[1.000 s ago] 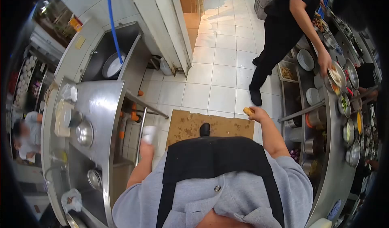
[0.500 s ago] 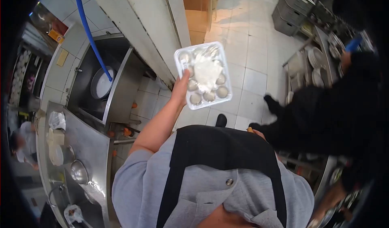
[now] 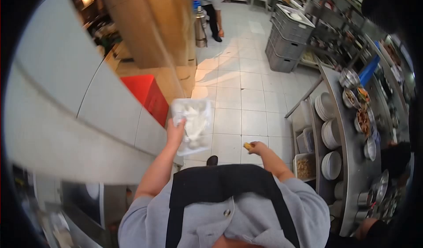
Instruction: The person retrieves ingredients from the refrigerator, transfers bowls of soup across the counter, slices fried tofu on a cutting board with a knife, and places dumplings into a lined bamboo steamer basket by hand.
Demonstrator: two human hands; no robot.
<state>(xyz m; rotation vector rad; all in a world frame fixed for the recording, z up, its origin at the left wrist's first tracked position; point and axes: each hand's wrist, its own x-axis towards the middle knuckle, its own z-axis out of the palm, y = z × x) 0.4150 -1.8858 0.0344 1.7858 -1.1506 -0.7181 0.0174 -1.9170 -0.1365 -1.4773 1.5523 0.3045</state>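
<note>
My left hand (image 3: 175,135) is closed on the left edge of a clear plastic tray (image 3: 199,147) and holds it out in front of my apron. Rows of round, pale items sit inside it, with a white mass over the middle; their kind is hard to tell through the blur. My right hand (image 3: 261,149) pinches a small yellow-brown piece (image 3: 248,146), which looks like food, above the tiled floor.
A white wall (image 3: 57,98) and a red box (image 3: 147,96) lie to my left. On the right stands a steel table (image 3: 341,129) with bowls of food and stacked plates (image 3: 330,133). Stacked grey crates (image 3: 286,41) are ahead. Farther back, a person (image 3: 213,5) bends near a metal cylinder (image 3: 200,27).
My view has shifted past the sink area toward the aisle. My right hand has come into clear view with the yellow-brown piece. The tray stays in my left hand, lower and farther left.
</note>
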